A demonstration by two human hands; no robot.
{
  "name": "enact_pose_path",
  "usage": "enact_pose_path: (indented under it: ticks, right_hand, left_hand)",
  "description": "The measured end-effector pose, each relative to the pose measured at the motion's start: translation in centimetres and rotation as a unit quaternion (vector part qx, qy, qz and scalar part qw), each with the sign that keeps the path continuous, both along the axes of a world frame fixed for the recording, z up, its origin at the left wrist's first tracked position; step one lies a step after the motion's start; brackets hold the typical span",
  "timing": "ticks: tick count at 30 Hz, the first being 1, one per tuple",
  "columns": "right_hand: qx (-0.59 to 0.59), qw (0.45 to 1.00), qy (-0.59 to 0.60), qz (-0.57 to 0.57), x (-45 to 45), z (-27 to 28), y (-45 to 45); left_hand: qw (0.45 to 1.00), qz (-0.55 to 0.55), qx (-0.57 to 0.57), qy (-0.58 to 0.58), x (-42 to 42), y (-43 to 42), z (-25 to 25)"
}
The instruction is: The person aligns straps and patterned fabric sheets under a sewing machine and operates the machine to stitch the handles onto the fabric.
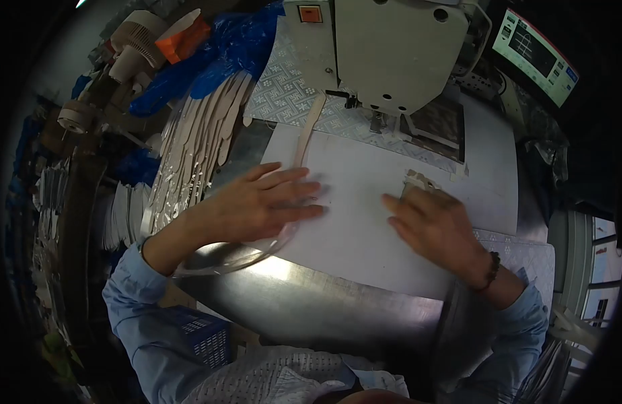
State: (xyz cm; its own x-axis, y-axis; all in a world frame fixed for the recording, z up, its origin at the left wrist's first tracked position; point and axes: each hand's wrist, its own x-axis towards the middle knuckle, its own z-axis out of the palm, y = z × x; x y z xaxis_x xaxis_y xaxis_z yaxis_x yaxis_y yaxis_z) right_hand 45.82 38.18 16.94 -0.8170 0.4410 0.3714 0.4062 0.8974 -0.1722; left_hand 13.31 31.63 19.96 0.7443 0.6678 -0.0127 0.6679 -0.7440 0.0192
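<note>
My left hand (260, 205) lies palm down over the white sheet (351, 236), its fingers spread. A long pale strip (309, 131) runs from the sewing machine head (401, 54) down under this hand. A clear, curved band (247, 262) comes out below the same hand and bends left past my wrist; whether it is one piece with the strip is hidden. My right hand (435, 229) is half curled at the sheet's right side, slightly blurred. Small beige scraps (418, 179) touch or lie just behind its curled fingers. What these fingers hold, if anything, is hidden.
A stack of pale strips (206, 128) lies at left beside blue plastic (237, 47). The needle area (378, 121) is beyond the hands. A lit screen (536, 54) stands at upper right. The metal table edge (311, 303) is nearest me, a blue basket (206, 337) below.
</note>
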Motion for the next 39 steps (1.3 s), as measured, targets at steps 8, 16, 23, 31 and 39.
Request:
enact_pose_path:
  ticks: [8, 16, 23, 31, 39]
  right_hand:
    - [0.113, 0.983, 0.085, 0.116, -7.4, 1.4, -2.8]
    - [-0.574, 0.641, 0.5, 0.101, -0.3, 5.5, -2.5]
    - [-0.516, 0.643, 0.566, -0.022, 0.8, 5.3, -1.4]
    - [-0.605, 0.779, 0.162, 0.035, -4.7, 1.9, -7.7]
    - [-0.669, 0.723, 0.161, 0.059, -3.4, 0.1, -8.4]
  left_hand:
    - [0.96, -0.009, -0.096, -0.263, 4.5, 4.9, -1.2]
    - [0.891, 0.096, -0.053, -0.442, 0.7, 0.8, -1.2]
    - [0.978, -0.009, -0.069, -0.197, 0.6, -0.5, -2.3]
    - [0.548, 0.1, -0.487, -0.673, 12.0, 3.1, 5.1]
    - [0.499, 0.032, -0.563, -0.658, 13.1, 3.3, 4.5]
